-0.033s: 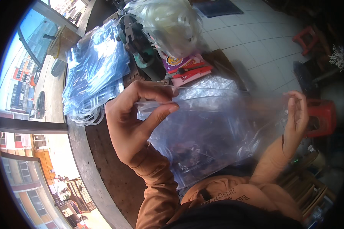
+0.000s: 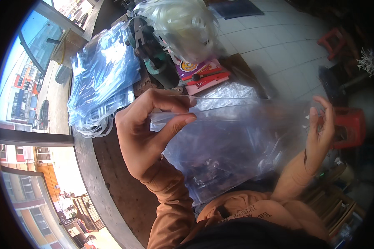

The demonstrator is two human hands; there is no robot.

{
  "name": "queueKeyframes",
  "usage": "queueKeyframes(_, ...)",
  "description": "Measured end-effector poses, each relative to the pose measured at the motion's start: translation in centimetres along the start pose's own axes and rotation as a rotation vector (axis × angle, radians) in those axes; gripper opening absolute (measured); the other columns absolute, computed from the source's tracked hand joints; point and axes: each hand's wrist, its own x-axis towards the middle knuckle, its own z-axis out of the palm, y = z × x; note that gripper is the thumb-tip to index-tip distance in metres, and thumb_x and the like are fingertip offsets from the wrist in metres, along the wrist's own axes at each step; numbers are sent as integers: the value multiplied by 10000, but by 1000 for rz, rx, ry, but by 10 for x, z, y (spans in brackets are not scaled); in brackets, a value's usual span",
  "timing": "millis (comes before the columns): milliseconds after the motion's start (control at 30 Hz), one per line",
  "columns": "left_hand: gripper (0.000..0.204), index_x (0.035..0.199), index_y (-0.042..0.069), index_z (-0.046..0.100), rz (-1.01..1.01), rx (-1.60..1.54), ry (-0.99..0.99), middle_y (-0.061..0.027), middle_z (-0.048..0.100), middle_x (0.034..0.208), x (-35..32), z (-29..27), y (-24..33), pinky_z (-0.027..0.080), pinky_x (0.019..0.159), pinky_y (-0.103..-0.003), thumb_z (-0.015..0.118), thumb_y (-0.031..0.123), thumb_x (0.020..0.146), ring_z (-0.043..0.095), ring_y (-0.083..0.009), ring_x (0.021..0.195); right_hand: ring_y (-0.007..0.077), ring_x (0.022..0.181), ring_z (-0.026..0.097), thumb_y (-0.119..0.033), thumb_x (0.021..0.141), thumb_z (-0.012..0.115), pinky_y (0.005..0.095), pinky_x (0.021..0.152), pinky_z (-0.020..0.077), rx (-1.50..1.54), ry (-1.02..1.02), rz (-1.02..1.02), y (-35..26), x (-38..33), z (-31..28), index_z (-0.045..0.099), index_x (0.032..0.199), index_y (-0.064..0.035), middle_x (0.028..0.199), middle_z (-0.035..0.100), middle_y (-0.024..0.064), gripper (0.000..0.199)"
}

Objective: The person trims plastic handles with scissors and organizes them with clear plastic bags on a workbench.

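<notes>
A clear plastic bag (image 2: 228, 153) stretches between my two hands in front of my body. My left hand (image 2: 139, 133) grips its upper left corner, with forefinger and thumb spread a little and the plastic edges running from them. At the blurred right end, my right hand (image 2: 320, 137) is upright with bent fingers, seemingly on the bag's other corner; the exact contact is hard to see. Past my left hand lies a stack of bluish clear plastic bags (image 2: 106, 70) with pale loop handles. Crumpled clear plastic (image 2: 236, 92) shows just beyond the held bag.
A dark green bench machine (image 2: 158, 68) stands beyond my left hand, beside a bundle of pale translucent strips (image 2: 180, 29). A red-handled tool (image 2: 212, 75) lies on a pink packet (image 2: 207, 85). Red stools (image 2: 353, 118) stand at right; a window ledge (image 2: 87, 166) runs along the left.
My right hand's finger and thumb have spread slightly apart. The bag's upper edge sits a little lower; my left hand has hardly moved.
</notes>
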Motion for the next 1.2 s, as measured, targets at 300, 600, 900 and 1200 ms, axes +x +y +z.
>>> queueKeyframes(300,202,747,-28,591,188,97,-238,-140,639,799,3,11,-2,484,679,-273,736,-60,610,634,-211,781,194,633,592,6,640,717,267,540,453,348,-291,-181,-75,20,41,658,802,-36,700,616,71,177)
queueKeyframes(600,194,695,-18,647,134,-69,-172,-134,647,728,-3,6,-3,466,627,-266,728,-38,521,629,-206,685,199,622,584,13,632,708,266,540,445,384,-485,-187,-72,27,28,637,753,-17,704,602,72,143)
queueKeyframes(900,204,723,-27,600,-16,-164,-8,-136,640,736,-9,-10,-2,466,721,-294,753,-43,589,622,-201,759,132,618,586,45,696,675,234,542,434,390,-512,0,-65,25,18,634,764,7,687,603,73,88)
queueKeyframes(1200,208,738,-32,591,-29,-186,-7,-133,634,755,-9,-11,-3,466,720,-295,755,-34,610,616,-190,762,107,585,549,48,714,657,217,530,421,519,-505,127,-66,19,18,652,785,22,682,615,71,76)
